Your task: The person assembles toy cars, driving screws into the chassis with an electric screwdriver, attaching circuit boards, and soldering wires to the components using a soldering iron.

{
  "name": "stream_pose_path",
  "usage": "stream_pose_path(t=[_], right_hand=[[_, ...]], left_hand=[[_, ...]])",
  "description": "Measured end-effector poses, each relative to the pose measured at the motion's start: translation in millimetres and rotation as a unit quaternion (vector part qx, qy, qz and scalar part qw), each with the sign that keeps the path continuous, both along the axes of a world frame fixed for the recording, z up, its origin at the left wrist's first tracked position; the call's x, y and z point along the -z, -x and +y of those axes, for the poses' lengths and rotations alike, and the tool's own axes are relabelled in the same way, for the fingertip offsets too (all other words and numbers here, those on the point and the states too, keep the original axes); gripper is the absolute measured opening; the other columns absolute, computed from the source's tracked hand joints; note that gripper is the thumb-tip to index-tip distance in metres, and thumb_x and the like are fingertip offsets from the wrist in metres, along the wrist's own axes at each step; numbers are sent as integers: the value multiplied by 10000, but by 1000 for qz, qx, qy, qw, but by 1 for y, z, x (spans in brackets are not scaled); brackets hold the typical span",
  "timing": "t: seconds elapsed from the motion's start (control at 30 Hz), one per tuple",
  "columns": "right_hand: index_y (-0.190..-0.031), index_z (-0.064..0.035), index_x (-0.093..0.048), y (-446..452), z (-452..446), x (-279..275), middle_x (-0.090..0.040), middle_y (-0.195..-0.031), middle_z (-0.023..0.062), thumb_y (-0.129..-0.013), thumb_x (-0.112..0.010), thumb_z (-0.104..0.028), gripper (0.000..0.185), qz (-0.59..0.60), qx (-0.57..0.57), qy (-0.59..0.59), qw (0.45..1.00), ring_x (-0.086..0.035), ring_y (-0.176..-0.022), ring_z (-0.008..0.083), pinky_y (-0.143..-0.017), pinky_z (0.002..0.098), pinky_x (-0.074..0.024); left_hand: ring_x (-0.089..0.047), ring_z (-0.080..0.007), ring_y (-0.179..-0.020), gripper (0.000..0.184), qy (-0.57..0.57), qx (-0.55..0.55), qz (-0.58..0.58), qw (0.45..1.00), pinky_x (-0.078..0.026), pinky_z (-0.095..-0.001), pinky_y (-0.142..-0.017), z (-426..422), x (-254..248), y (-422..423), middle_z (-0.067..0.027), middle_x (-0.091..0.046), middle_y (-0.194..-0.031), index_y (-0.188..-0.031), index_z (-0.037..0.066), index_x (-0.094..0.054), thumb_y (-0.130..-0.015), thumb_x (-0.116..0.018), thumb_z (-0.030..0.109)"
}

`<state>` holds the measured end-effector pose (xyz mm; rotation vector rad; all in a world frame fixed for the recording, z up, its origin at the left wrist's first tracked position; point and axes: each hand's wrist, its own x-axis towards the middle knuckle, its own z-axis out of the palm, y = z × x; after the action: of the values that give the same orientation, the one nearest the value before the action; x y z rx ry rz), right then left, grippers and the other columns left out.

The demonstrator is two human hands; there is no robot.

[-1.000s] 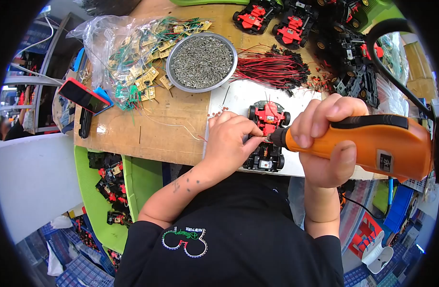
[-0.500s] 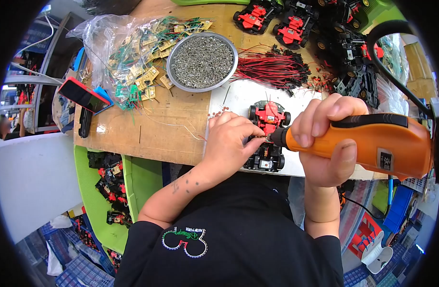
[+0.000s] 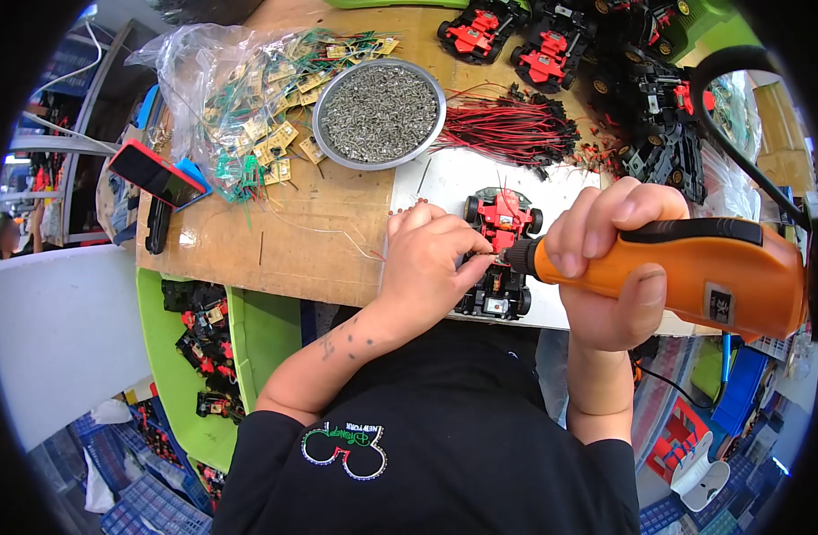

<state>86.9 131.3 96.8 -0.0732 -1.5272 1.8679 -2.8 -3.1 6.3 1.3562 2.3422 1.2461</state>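
My right hand (image 3: pixel 616 263) is wrapped round an orange electric screwdriver (image 3: pixel 712 272), its black tip pointing left. That tip is over the middle of a red and black toy car chassis (image 3: pixel 503 214), which lies on a white board (image 3: pixel 552 308). My left hand (image 3: pixel 431 259) reaches in from the left, thumb and index finger pinched at the chassis beside the tip. What those fingertips hold is too small to make out. Small reddish-brown discs (image 3: pixel 405 208) lie just beyond the left hand's knuckles.
Beyond the hands stand a metal bowl of screws (image 3: pixel 380 114), red and black wires (image 3: pixel 507 129), circuit boards (image 3: pixel 275 143) and more chassis (image 3: pixel 543 53). A phone (image 3: pixel 157 174) is at left. A green bin (image 3: pixel 173 357) sits below the table edge. Another person (image 3: pixel 6 236) is far left.
Both hands, the screwdriver and the chassis keep almost the same places. The view has shifted very slightly. The person at far left has moved a little.
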Motion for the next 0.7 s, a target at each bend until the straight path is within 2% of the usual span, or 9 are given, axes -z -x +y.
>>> stream_pose_path(t=[0.2,0.3,0.4,0.47,0.6,0.7], right_hand=[[-1063,-77,-469,-2,-1,-2,-470,-816,40,-900,-682,-468,475,-13,-20,-7,1000,-482,-621,131,-564,260,-402],[-1062,-75,-470,-6,0,-3,-469,-820,41,-907,-673,-462,463,-18,-24,-15,999,-479,-629,132,-567,263,-404],[-1073,-67,-464,-13,8,1,-464,-829,44,-924,-645,-434,436,16,29,-14,999,-470,-645,131,-573,265,-407],[-1074,-66,-463,-18,10,2,-464,-829,45,-925,-643,-427,429,12,28,-7,1000,-470,-641,130,-570,264,-406],[-1065,-66,-461,-22,1,5,-465,-823,40,-918,-651,-408,418,-1,13,-1,1000,-471,-626,129,-562,263,-411],[-1062,-70,-457,-24,-4,10,-468,-819,35,-905,-671,-406,428,-21,12,-11,1000,-474,-622,129,-565,262,-416]], left_hand=[[-565,-210,-905,107,19,23,31,999,-362,-398,-881,-2,-6,-2,37,-670,-829,-840,144,-736,-749,-786,174],[-586,-201,-904,159,16,45,51,998,-383,-382,-871,-5,-4,-1,21,-681,-844,-866,143,-735,-722,-801,146],[-593,-191,-921,148,0,23,69,997,-381,-377,-878,-15,-3,1,31,-698,-856,-876,146,-739,-741,-797,160],[-598,-185,-961,135,-10,107,21,994,-377,-376,-884,-22,-4,-2,56,-723,-903,-875,157,-741,-752,-795,173],[-597,-190,-1002,133,-13,141,48,989,-365,-379,-891,-26,6,-19,84,-738,-980,-876,176,-740,-755,-794,191],[-598,-191,-1008,136,-18,137,48,989,-365,-378,-888,-26,8,-22,78,-737,-977,-877,172,-739,-754,-795,190]])
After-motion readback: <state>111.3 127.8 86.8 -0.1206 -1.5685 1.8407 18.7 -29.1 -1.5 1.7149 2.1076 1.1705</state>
